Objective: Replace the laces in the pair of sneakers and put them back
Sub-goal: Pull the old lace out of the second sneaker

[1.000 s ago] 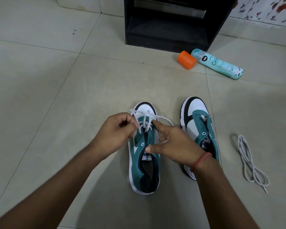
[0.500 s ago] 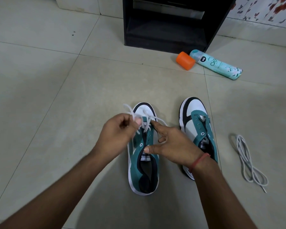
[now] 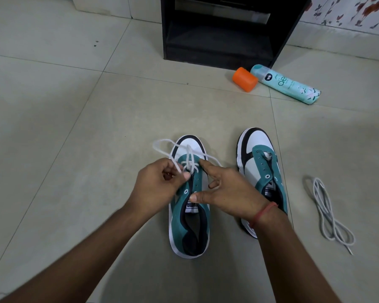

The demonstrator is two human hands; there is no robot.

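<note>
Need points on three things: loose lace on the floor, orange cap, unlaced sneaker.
loose lace (image 3: 325, 212): head view, mid-bundle strands.
orange cap (image 3: 244, 79): head view, side wall.
unlaced sneaker (image 3: 256, 142): head view, white toe panel.

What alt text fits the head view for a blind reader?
A left hand pinches a white lace on a teal-and-white sneaker; the right hand steadies it. An unlaced matching sneaker and a loose grey lace lie right.
</note>
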